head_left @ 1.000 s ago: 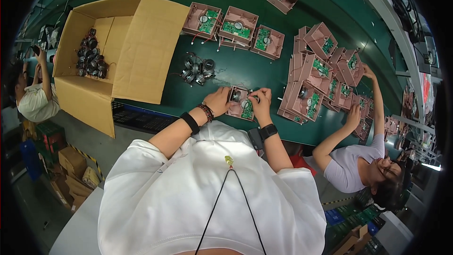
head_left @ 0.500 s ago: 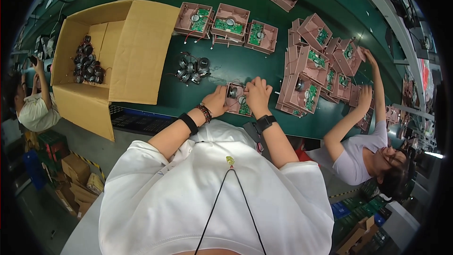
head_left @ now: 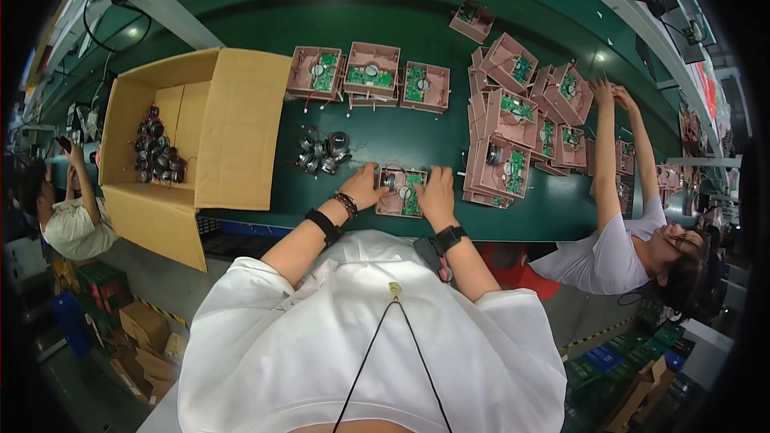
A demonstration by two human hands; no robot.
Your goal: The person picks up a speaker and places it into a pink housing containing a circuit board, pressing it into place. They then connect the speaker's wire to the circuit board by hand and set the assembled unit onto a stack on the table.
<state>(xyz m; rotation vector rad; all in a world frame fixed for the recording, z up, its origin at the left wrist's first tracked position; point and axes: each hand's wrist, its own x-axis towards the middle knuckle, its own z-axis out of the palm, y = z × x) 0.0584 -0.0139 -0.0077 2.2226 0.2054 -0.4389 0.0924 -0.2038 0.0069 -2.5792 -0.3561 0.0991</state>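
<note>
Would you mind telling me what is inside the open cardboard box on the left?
A heap of small dark round parts lies in the cardboard box; whatever is under them is covered.

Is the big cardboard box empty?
No, the cardboard box has a pile of small dark round parts lying inside it.

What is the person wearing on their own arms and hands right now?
Both hands are bare, no gloves. The left hand has a beaded bracelet at the wrist and a wide black band just above it. The right hand has a black wristwatch. Short white sleeves leave the forearms uncovered.
</note>
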